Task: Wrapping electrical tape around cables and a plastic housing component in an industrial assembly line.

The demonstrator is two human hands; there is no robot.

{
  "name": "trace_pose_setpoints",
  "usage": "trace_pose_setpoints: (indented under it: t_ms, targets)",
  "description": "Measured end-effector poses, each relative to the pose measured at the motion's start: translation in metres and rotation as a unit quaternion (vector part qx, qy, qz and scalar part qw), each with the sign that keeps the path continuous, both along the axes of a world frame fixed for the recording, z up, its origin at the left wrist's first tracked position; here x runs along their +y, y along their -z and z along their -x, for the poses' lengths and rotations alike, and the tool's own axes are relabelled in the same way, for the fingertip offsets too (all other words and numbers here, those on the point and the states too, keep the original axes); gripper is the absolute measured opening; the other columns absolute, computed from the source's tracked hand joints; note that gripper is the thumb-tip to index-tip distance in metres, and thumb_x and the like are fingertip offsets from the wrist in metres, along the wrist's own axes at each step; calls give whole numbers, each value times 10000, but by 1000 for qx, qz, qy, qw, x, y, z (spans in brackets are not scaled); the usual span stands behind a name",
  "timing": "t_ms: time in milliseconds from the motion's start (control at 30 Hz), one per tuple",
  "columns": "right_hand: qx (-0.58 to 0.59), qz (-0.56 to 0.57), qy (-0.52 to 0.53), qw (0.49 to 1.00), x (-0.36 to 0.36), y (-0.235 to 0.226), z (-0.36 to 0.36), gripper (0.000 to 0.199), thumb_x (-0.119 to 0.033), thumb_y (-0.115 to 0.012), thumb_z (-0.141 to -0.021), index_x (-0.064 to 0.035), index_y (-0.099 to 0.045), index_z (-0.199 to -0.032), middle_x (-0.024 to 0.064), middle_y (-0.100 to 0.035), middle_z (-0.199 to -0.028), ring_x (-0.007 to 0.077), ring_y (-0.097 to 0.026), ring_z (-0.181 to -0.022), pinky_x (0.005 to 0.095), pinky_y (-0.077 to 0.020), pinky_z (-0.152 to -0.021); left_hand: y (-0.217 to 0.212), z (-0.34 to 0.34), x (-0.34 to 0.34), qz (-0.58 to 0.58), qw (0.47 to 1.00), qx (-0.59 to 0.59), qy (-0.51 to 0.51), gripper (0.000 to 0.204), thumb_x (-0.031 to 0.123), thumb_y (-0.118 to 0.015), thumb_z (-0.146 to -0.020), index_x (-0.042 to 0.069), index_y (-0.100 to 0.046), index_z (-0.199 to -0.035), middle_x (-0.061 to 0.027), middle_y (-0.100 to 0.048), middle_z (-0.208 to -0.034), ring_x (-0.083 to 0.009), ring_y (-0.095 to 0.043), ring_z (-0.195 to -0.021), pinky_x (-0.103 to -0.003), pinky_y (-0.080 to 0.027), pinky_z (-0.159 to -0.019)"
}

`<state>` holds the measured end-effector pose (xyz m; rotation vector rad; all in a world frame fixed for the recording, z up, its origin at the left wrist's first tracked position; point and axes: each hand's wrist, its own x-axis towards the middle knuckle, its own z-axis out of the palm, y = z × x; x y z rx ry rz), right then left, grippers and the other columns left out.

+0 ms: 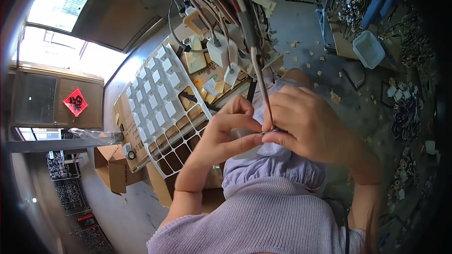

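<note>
Daylight glare bleaches the window at ten o'clock and leaves a pale sheen on the floor nearby, while three o'clock lies dim. Straight edges bow toward the blackened rim; detail between the fingertips is soft.

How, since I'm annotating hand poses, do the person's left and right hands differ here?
The left hand shows an open gap between thumb and forefinger; the right hand has its fingers bunched. The left hand shows mostly its thumb side, the right hand more of its back. Both hands meet near the thin cable.
</note>
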<state>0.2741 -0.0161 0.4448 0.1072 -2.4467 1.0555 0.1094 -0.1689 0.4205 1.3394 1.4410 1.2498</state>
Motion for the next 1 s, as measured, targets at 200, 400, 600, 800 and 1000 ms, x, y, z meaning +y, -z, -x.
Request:
trace_pose_setpoints:
  t_ms: [200,400,600,800,1000]
  targets:
    - [-38,122,-169,977,-16,-17,-11,198,-199,-724,-801,-102,-555,-767,29,-534,-794,225,-545,-761,349,-383,-689,-20,7,5,-90,953,-115,267,166,133,-748,-785,-11,-694,-845,-104,-583,-877,-245,-571,-849,-345,-440,-725]
    - [4,347,-392,852,-12,21,2,225,-210,-700,-859,-36,-579,-784,61,-576,-807,219,-569,-761,351,-429,-698,-9,13,-7,-17,922,-210,325,165,186,-733,-814,25,-699,-812,-87,-551,-842,-198,-539,-732,-298,-409,-623]
    - [80,599,-398,690,24,39,-10,272,-261,-714,-870,-41,-635,-732,77,-574,-756,160,-527,-679,298,-431,-640,-2,34,-18,-143,968,-125,162,437,425,-638,-899,6,-724,-989,-132,-588,-960,-233,-550,-889,-296,-414,-748]
    - [59,609,-350,709,31,62,1,347,-339,-675,-895,-91,-602,-665,32,-554,-711,151,-516,-641,291,-428,-586,12,56,55,-174,935,75,-300,312,174,-380,-1029,-4,-564,-1208,-102,-547,-1255,-145,-532,-1103,-302,-424,-930]
    - [42,581,-308,753,30,71,-3,349,-343,-679,-892,-65,-605,-695,47,-543,-739,135,-516,-653,268,-416,-589,13,57,70,-63,967,-145,-201,233,144,-530,-969,15,-555,-1161,-30,-604,-1035,-101,-602,-886,-244,-511,-707]
